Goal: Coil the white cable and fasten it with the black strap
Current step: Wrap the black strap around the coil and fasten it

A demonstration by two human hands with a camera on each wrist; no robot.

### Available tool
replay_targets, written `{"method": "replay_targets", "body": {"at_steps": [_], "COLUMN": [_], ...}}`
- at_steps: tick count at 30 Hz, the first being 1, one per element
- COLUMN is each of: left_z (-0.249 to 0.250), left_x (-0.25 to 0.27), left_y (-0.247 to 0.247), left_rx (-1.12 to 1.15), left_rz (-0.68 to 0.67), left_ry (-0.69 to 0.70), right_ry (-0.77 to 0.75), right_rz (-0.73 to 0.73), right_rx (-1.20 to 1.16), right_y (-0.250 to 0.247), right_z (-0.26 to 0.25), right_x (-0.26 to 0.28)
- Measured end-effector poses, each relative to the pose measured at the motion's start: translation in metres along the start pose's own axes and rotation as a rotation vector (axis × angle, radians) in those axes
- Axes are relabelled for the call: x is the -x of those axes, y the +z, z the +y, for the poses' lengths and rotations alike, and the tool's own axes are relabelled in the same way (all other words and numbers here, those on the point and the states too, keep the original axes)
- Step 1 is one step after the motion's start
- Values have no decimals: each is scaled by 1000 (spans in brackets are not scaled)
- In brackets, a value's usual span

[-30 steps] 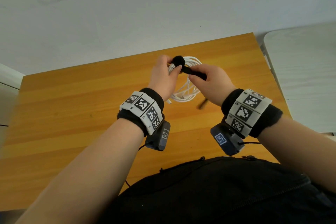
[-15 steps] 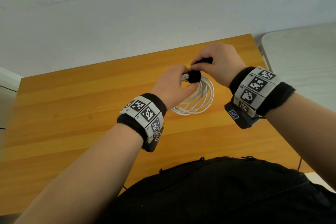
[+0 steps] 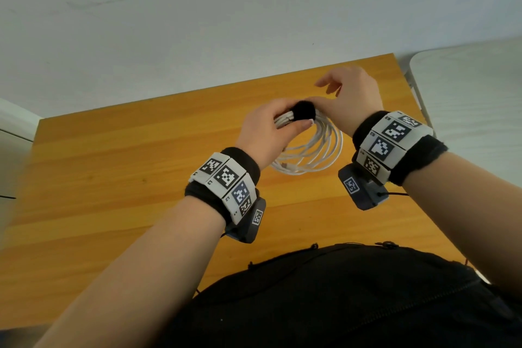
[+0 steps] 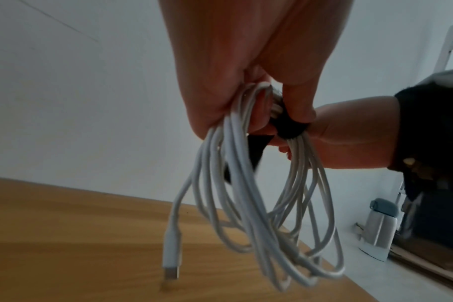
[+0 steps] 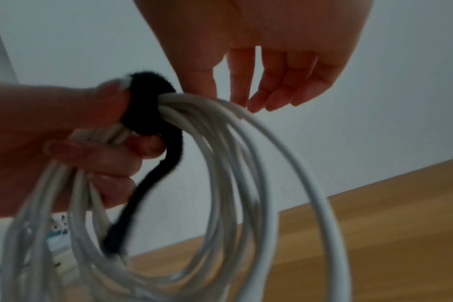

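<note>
The white cable [image 3: 319,155] hangs as a coil of several loops above the wooden table [image 3: 113,178]. My left hand [image 3: 291,118] grips the top of the coil, its thumb pressed on the black strap [image 3: 304,113] wound round the bundle. In the right wrist view the strap [image 5: 148,110] circles the cable [image 5: 246,163] and its free tail [image 5: 142,194] dangles loose. My right hand [image 5: 233,98] hovers just right of the strap with straight, relaxed fingers and holds nothing. In the left wrist view the cable's plug [image 4: 169,265] hangs near the tabletop.
A pale grey table [image 3: 466,93] stands off the wooden table's right edge. A white wall runs behind. Black fabric [image 3: 339,305] lies at the near edge below my arms. On the floor to the right stands a white bin [image 4: 378,228].
My right hand has let go of the strap's end and spread its fingers. The strap sits wound round the bundle with its tail hanging. The left hand keeps its grip.
</note>
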State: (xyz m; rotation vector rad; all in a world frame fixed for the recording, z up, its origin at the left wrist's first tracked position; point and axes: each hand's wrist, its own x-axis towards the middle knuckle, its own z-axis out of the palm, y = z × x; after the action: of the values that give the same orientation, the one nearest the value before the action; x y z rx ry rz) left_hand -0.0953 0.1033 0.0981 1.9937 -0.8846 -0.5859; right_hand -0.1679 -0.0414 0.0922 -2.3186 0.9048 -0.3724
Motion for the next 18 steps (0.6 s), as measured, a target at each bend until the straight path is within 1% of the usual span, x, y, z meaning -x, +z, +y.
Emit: {"method": "replay_targets", "body": {"at_steps": [3, 4, 5, 6, 9, 12, 15, 18], "left_z": [-3, -4, -5, -5, -6, -9, -9, -7], "left_x": [-5, -7, -9, -10, -13, -13, -13, -11], "left_y": [-3, -4, -6, -8, -8, -5, -2, -2], "left_rx": [7, 8, 9, 10, -8, -65, -58, -59], "left_rz": [75, 101, 123, 139, 165, 159, 140, 138], "left_ry": [-35, -41, -40, -32, -7, -65, -112, -120], "right_ry": [10, 18, 28, 34, 41, 28, 37, 122], "right_rz": [98, 115, 103, 63, -118, -226, -264, -270], "right_rx": [-110, -156, -199, -233, -285, -277, -288, -402], "right_y": [-3, -5, -6, -6, -1, 7, 14, 17], "right_z": [-3, -5, -8, -10, -12, -14, -17, -19], "right_x": [10, 16, 22, 28, 41, 47, 49, 49]}}
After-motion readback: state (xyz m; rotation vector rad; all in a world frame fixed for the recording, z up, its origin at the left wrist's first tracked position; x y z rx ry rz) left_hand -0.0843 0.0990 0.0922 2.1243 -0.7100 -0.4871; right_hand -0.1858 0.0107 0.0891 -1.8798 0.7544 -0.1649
